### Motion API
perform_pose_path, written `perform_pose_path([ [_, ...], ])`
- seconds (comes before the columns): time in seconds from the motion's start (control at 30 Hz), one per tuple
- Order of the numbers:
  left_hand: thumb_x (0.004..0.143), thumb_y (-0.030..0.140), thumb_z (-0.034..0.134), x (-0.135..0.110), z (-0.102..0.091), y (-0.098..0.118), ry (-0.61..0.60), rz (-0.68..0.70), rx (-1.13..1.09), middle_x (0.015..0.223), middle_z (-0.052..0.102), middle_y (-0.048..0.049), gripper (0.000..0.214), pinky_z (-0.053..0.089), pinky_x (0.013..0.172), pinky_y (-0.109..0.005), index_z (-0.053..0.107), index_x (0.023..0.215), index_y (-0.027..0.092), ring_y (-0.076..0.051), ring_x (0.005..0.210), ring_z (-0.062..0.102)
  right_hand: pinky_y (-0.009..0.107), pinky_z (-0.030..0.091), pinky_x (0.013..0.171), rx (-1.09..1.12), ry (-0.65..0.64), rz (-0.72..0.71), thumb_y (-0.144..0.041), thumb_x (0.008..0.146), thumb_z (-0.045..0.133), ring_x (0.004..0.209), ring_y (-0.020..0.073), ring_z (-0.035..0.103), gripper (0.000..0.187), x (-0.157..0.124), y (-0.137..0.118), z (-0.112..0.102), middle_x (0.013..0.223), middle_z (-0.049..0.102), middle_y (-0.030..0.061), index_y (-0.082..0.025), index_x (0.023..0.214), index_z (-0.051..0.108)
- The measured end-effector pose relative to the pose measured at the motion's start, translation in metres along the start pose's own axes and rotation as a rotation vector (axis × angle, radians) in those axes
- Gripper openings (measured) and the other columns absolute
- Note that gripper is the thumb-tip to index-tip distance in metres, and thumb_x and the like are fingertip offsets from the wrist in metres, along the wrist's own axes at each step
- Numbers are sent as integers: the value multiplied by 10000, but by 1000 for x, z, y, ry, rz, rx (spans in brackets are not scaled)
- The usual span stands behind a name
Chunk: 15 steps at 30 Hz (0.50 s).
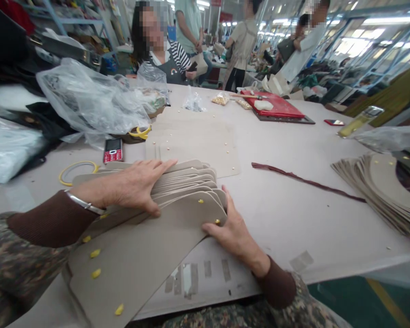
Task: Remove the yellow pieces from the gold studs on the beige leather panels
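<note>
1. Pressing down with the left hand, palm flat and fingers spread, on a fanned stack of beige pieces at lower centre of the frame, at the near edge of the counter.
2. Bracing the stack's right edge with the right hand, thumb on top just beside a brass stud; impossible to tell whether the fingers curl underneath. Hands apart, one on each side of the fan.
3. Judging by the studs and yellow tabs on the visible pieces: fittings already on in this stack, but fanned out, not squared up.
4. Further out at centre, flat beige panels, also studded; at the right edge, a second fanned pile, touched by neither hand.
5. Round about: a red phone and yellow ring at left, plastic bags at upper left, a dark red strip right of centre, a red tray at upper centre.
6. Nothing readable anywhere: no brand or label on the pieces, and phone keypad too small to make out.
</note>
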<state>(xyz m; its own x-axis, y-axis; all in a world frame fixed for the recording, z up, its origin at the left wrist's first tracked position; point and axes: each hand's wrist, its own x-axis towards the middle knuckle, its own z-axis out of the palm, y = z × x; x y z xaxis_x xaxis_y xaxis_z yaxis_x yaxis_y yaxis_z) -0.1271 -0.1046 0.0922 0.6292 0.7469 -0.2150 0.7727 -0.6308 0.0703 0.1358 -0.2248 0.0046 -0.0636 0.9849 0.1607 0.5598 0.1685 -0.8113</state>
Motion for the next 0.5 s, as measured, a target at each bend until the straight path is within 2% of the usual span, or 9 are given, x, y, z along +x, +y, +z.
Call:
perform_pose_path([
  [0.07, 533, 607, 726, -1, 2, -1, 4, -13, -5, 1320, 459, -156, 1238, 340, 1004, -408, 90, 1501, 170, -339, 1181, 456, 562, 382, 1054, -165, 203, -89, -253, 756, 718, 1336, 343, 391, 924, -11, -5, -6, 1445, 400, 215, -129, 1490, 170],
  [0.13, 521, 624, 731, 0, 3, -1, -5, -8, 2, 1296, 470, -146, 1250, 343, 992, -405, 88, 1503, 192, -337, 1163, 466, 550, 434, 993, -258, 374, -278, -214, 810, 681, 1265, 335, 454, 719, -35, -14, -4, 1331, 504, 187, -165, 1423, 310],
  [0.17, 513, 634, 733, 1, 3, -2, -10, -2, 6, 1290, 472, -144, 1258, 344, 988, -403, 89, 1503, 199, -337, 1157, 469, 479, 496, 916, -248, 324, -413, -175, 832, 648, 1152, 299, 540, 569, -48, -18, 0, 1212, 581, 151, -192, 1346, 404],
  [0.2, 508, 645, 733, 2, 3, -2, -14, 4, 11, 1287, 471, -146, 1264, 346, 982, -401, 92, 1502, 200, -337, 1153, 471, 394, 533, 814, -232, 190, -528, -143, 860, 595, 995, 253, 602, 390, -60, -22, 7, 1068, 636, 111, -203, 1234, 499],
  [0.27, 512, 664, 725, 2, 2, -1, -14, 13, 20, 1289, 466, -151, 1267, 353, 974, -396, 93, 1502, 191, -338, 1151, 472, 306, 512, 636, -247, -78, -663, -109, 889, 512, 718, 194, 590, 172, -76, -26, 26, 797, 649, 44, -199, 1017, 584],
  [0.3, 517, 670, 720, 2, 0, 0, -12, 15, 23, 1288, 465, -152, 1265, 358, 971, -393, 92, 1502, 185, -336, 1150, 472, 298, 493, 601, -272, -161, -689, -118, 895, 503, 666, 187, 565, 130, -80, -26, 37, 739, 638, 34, -193, 953, 593],
  [0.37, 526, 664, 719, -1, -4, 6, -5, 12, 35, 1272, 477, -148, 1260, 371, 961, -390, 90, 1503, 175, -331, 1138, 479, 301, 486, 608, -330, -243, -687, -157, 897, 529, 665, 189, 552, 78, -79, -24, 55, 728, 634, 33, -183, 923, 598],
  [0.43, 559, 628, 718, -8, -10, 17, 16, -10, 54, 1241, 499, -143, 1228, 384, 953, -396, 82, 1504, 170, -326, 1114, 495, 303, 498, 660, -381, -272, -651, -187, 891, 565, 724, 193, 565, 105, -74, -20, 65, 808, 651, 46, -180, 990, 599],
  [0.5, 625, 562, 698, -20, -13, 36, 46, -48, 77, 1210, 522, -140, 1146, 396, 941, -409, 78, 1504, 171, -322, 1084, 514, 310, 512, 700, -419, -268, -611, -210, 881, 593, 783, 200, 579, 210, -70, -17, 69, 913, 667, 67, -173, 1088, 588],
])
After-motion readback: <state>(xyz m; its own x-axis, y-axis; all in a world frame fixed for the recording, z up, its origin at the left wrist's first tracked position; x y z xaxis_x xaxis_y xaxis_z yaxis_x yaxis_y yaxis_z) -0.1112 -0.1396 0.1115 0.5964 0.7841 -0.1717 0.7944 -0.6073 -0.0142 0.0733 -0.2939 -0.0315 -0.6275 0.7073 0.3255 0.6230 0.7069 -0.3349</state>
